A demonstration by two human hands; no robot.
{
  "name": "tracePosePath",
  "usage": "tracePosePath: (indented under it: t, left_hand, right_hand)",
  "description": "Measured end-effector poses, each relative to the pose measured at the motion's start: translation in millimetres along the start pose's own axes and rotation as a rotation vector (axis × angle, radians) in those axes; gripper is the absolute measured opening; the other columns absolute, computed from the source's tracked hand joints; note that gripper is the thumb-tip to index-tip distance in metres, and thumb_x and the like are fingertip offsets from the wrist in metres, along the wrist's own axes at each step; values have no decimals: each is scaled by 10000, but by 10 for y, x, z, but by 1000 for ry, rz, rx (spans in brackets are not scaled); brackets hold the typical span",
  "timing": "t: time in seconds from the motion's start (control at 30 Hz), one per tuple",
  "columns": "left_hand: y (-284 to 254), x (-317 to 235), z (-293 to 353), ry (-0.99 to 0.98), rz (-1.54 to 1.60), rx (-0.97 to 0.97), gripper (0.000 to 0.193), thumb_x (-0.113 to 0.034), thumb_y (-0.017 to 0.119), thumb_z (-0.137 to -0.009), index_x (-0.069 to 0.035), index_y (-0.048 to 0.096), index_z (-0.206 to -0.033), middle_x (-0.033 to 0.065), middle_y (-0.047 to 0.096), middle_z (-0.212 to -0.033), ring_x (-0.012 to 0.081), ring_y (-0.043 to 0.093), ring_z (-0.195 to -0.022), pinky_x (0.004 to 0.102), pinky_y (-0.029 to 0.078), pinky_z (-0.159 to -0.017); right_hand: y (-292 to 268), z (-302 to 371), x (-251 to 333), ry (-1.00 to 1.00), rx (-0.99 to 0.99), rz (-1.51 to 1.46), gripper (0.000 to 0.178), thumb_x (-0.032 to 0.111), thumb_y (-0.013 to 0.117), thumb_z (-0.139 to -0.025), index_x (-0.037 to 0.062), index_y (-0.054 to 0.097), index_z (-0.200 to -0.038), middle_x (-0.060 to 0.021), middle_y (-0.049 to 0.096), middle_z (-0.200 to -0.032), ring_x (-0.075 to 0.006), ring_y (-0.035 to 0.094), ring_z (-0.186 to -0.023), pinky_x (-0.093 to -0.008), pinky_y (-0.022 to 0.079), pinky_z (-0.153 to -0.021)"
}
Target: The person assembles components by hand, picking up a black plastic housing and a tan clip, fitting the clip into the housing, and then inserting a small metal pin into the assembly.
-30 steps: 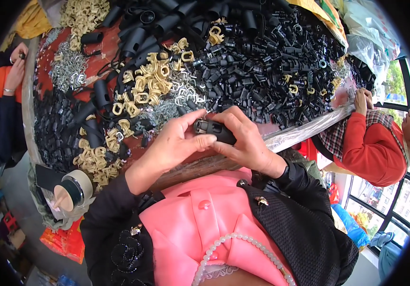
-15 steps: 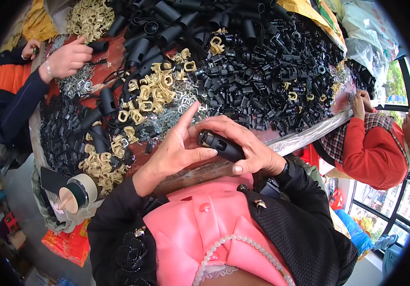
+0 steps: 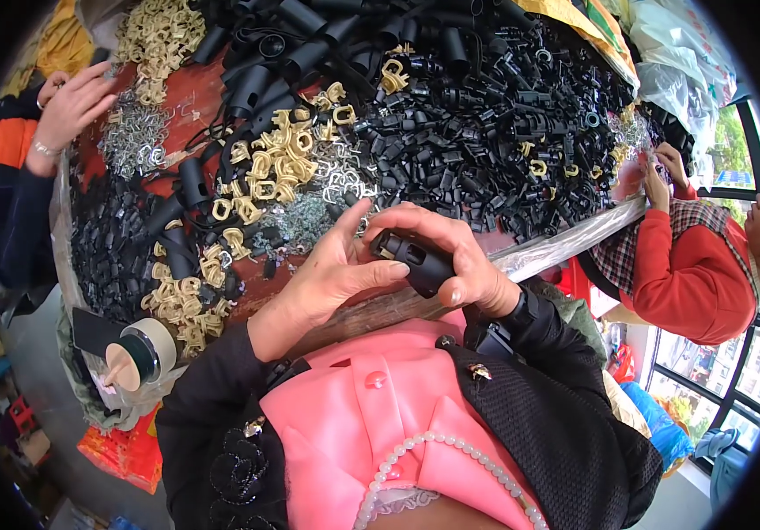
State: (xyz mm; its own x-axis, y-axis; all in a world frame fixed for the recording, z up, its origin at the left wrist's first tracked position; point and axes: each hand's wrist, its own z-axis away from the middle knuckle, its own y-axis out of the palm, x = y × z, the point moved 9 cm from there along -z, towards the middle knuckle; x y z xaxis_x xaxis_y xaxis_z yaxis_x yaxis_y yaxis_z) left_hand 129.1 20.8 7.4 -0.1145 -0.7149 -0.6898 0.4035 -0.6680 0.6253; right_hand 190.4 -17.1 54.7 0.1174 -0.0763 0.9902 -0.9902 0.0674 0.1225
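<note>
A short black plastic tube [image 3: 431, 269] with an oval slot in its side is held between my two hands, above the table's near edge. My right hand [image 3: 472, 265] wraps round it from the right, fingers over the top and thumb below. At the tube's left end, my left hand [image 3: 331, 281] presses with its thumb, and its index finger is raised. Whatever sits under that thumb is too small to make out. Just beyond my hands lie cream plastic clips [image 3: 284, 163], silver bent wire pieces [image 3: 344, 181] and small grey metal parts [image 3: 296, 221].
Black small parts [image 3: 450, 150] cover the table's middle, with larger black tubes [image 3: 309, 57] at the back. A co-worker's hand [image 3: 71, 110] is at the far left; another co-worker in red [image 3: 684, 283] works at the right. A roll [image 3: 141, 353] sits at the left corner.
The tube has tilted a little more in my hands, which otherwise stay in place. The left co-worker's hand has drawn back from the pile, up and to the left.
</note>
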Motion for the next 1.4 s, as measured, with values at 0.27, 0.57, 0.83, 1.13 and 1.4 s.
tracePosePath:
  t: [0.27,0.57,0.83,1.13,1.4]
  left_hand:
    - [-63,-189,-43,211,-92,-55,856,-233,628,-718,34,57,-1297,145,470,-1082,189,455,-1005,305,342,-879]
    - [239,-400,-153,361,-219,-10,706,-446,391,-811,-23,114,-1304,131,431,-1171,201,393,-1102,352,197,-968]
    - [396,-225,-160,296,-254,42,601,-355,465,-803,-24,260,-1260,100,474,-1124,159,417,-1064,289,270,-922]
    - [309,-107,-315,133,-294,51,405,-225,543,-790,-18,451,-1126,64,538,-1031,107,486,-951,226,376,-798]
    - [303,5,-294,64,-309,64,343,-104,552,-788,35,458,-1087,78,546,-957,88,504,-862,195,400,-759]
  right_hand:
    - [19,73,-120,90,-36,-169,811,609,638,-569,-43,471,-1022,-84,481,-951,-159,497,-888,-274,404,-770]
    - [281,21,-107,139,78,-317,610,430,718,-595,-20,509,-949,-43,526,-844,-114,500,-794,-233,401,-725]
    - [-155,318,17,216,-91,-118,525,420,672,-625,-11,539,-893,-55,541,-857,-123,512,-794,-245,408,-707]
    - [-1019,2811,285,896,-345,579,450,394,623,-664,-28,583,-814,-107,587,-770,-180,563,-709,-280,430,-608]
    - [-1251,1965,537,438,-503,1158,203,103,587,-723,-31,557,-873,-122,558,-749,-209,551,-692,-289,426,-621]
